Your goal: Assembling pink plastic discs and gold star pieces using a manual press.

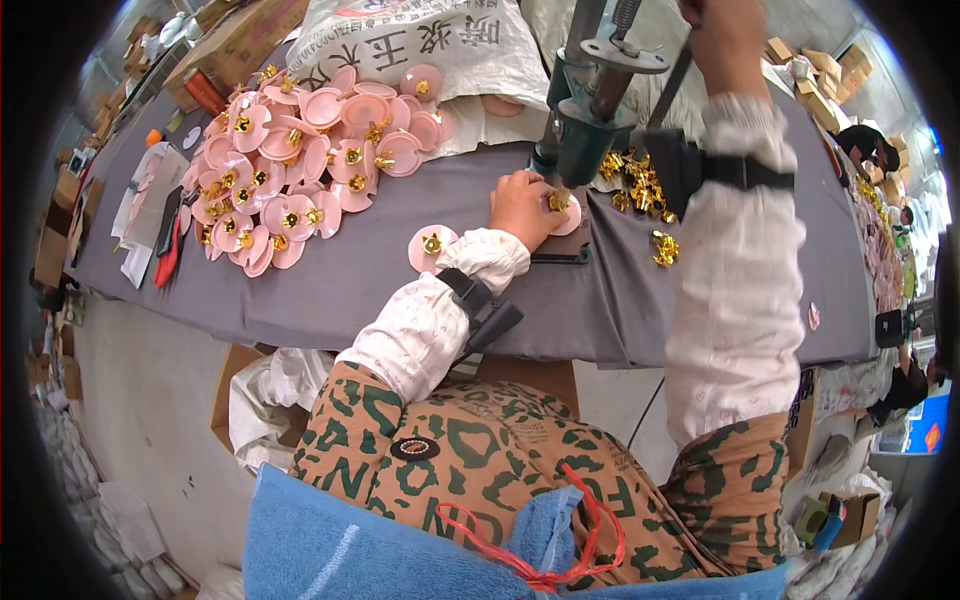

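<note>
My left hand (525,208) is closed on the edge of a pink disc (567,222) with a gold metal piece (558,200) at its middle. The disc lies at the base of a dark green hand press (590,135), close under its head. At the top edge of the view my right hand (728,50) is closed round the press's dark lever (672,85), partly cut off by the frame. Left of my left hand lies a single pink disc (422,250) with a gold piece on it. Loose gold pieces (640,185) lie right of the press.
A large heap of pink discs with gold pieces (290,170) covers the grey tablecloth's (350,285) left side. Behind it lie a white woven sack (410,40) and a cardboard box (235,50). Red-handled scissors (170,255) rest at far left. Black devices are strapped to both my wrists.
</note>
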The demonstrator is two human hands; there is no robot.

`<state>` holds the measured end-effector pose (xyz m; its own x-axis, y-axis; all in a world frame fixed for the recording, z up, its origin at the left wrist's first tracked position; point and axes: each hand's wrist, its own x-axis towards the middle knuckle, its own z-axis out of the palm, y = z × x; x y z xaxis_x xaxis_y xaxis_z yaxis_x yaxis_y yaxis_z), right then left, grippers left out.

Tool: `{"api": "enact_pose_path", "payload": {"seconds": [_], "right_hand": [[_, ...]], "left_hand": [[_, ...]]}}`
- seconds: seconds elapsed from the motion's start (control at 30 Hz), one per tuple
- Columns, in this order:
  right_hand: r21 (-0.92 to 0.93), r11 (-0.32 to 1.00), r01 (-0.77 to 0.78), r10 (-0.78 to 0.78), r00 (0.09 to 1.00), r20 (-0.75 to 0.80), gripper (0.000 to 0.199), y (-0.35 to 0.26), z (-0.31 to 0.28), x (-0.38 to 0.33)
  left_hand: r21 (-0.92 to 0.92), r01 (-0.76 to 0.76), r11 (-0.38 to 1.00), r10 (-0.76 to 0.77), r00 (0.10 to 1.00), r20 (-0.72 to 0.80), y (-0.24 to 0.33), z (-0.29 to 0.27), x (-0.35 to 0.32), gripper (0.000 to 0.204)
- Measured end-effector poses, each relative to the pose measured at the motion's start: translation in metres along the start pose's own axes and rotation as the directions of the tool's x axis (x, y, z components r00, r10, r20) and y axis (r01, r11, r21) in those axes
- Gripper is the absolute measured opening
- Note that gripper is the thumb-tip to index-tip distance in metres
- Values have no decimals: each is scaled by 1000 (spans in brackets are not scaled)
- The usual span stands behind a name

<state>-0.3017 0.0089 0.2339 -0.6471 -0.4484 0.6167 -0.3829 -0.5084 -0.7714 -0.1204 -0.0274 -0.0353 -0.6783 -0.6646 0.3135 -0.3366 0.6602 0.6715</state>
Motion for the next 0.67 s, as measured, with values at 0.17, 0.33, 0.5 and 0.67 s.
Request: {"api": "enact_pose_path", "payload": {"seconds": [0.17,0.33,0.5,0.67], "right_hand": [[115,882,456,-462,887,27,27,-11,-44,-151],[-351,880,320,-204,922,330,13,19,-99,-293],[-260,886,384,-225,846,483,12,-15,-91,-234],[-161,974,161,-127,972,199,45,-32,-32,-77]], "left_hand": [[-144,-60,988,51,997,-62,-11,-31,-15,57],[-338,20,941,7,997,78,4,-25,-1,58],[-190,23,982,-9,997,76,-9,-12,2,54],[-184,107,977,-86,989,117,-5,-14,1,54]]}}
